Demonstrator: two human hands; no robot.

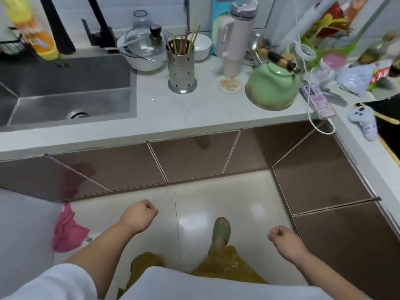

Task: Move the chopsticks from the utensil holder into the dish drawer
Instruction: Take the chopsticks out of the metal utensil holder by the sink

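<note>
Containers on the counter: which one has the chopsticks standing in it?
The perforated steel utensil holder, standing between the lidded white pot and the green kettle. Chopsticks stick up from its open top; the others hold none.

On the tabletop [194,109], the utensil holder [182,69] holding chopsticks [186,43] stands between the sink [65,87] at left and the kettle [273,87] at right.

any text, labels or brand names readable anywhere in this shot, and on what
None can be read for certain.
Pink power strip: small print, too blurred to read.
Red snack packet: white characters, blurred and cut off.
Yellow and orange bottle: label print, blurred.
Round coaster: only a picture shows, no legible words.
Blue box behind the tumbler: no legible print.
</note>
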